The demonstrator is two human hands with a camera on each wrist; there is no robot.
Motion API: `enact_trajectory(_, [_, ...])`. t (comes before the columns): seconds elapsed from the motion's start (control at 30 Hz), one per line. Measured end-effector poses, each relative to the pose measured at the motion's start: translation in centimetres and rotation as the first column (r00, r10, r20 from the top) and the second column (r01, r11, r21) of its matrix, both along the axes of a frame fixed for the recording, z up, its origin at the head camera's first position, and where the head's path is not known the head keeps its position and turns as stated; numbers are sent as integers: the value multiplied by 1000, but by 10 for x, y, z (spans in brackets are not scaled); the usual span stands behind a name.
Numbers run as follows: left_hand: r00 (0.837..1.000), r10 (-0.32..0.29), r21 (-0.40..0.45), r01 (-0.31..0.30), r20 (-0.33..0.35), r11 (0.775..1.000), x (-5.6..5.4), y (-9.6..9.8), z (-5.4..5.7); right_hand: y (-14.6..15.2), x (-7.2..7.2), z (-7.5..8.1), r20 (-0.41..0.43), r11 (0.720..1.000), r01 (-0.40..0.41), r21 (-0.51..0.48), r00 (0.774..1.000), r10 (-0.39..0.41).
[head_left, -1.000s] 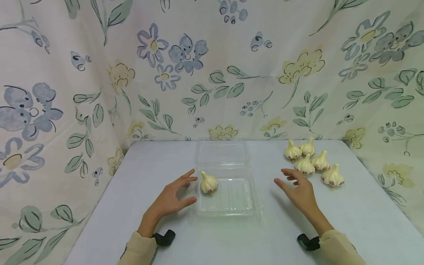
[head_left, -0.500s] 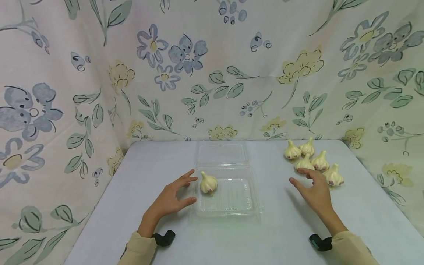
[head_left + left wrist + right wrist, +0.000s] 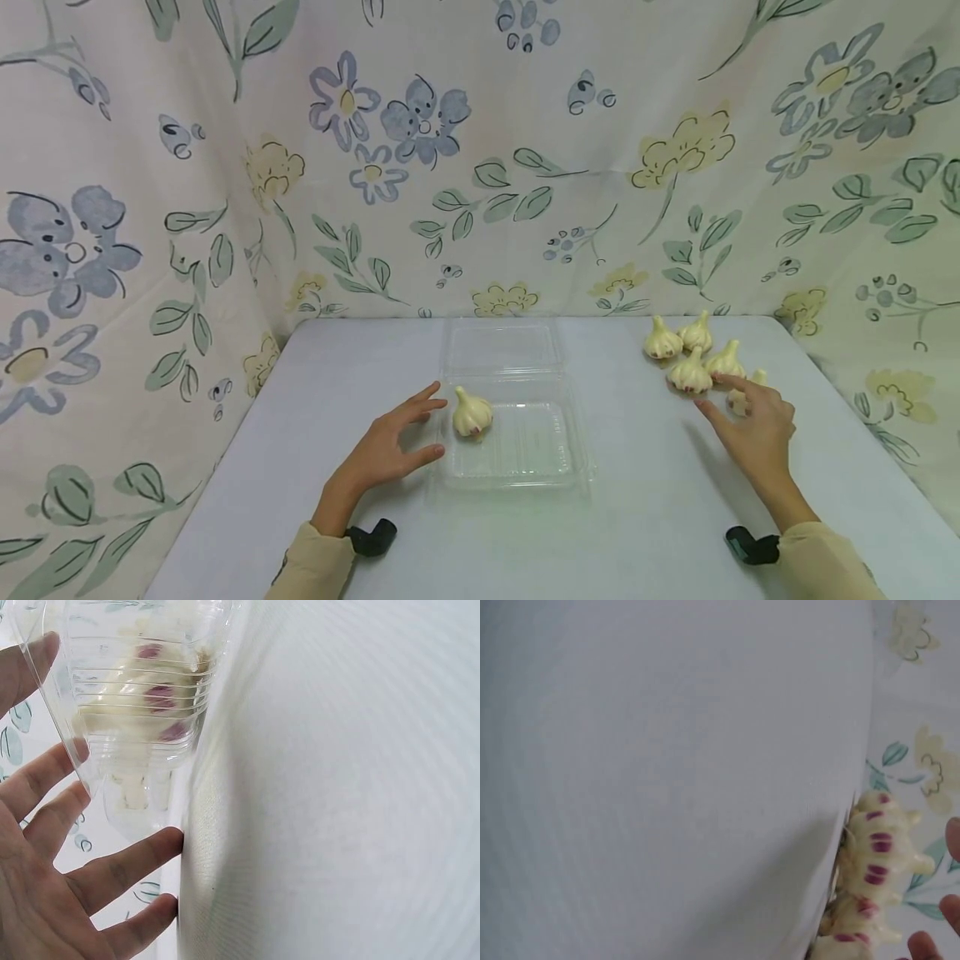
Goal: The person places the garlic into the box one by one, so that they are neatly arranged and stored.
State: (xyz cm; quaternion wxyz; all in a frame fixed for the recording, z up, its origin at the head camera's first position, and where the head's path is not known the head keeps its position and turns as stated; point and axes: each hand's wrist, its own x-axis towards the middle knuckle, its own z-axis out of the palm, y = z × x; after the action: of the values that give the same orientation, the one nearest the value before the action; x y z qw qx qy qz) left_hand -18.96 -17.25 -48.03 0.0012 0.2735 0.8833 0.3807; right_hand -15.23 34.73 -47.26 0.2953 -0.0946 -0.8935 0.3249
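Note:
A clear plastic clamshell box (image 3: 573, 433) lies unfolded on the table, one garlic bulb (image 3: 472, 415) sitting at its left side. My left hand (image 3: 390, 446) stays by the box's left edge, fingers spread; in the left wrist view its fingertips (image 3: 79, 748) are right at the clear wall, and lower fingers reach the table. At the right, my right hand (image 3: 757, 429) hovers with thumb and forefinger apart over the nearest garlic bulb (image 3: 737, 405), hiding part of it. In the right wrist view, fingertips (image 3: 922, 946) show at the edge, beside purple-marked bulbs (image 3: 877, 844).
Several more garlic bulbs (image 3: 690, 373) are grouped at the table's back right. The box's lid (image 3: 502, 350) lies flat behind its base. A floral curtain (image 3: 480, 167) hangs along the back and sides of the white table (image 3: 510, 550).
My right hand has moved rightward, from left of the garlic group to the nearest bulb, which it now partly covers. My left hand and the box have stayed in place.

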Motion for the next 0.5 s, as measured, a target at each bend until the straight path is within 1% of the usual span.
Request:
enact_trajectory(0.17, [1000,5,0,-5,7,1000,0,-1,-1,12,1,1,79,999,43,0,996,-43])
enact_trajectory(0.27, [1000,5,-3,-4,10,1000,0,-1,-1,18,1,1,104,997,71,-27,992,-68])
enact_trajectory(0.4, [1000,2,-5,-2,6,1000,0,-1,-1,26,0,2,108,989,116,-90,989,-106])
enact_trajectory(0.5, [1000,0,-1,0,5,1000,0,0,0,33,0,3,159,979,151,-139,979,-129])
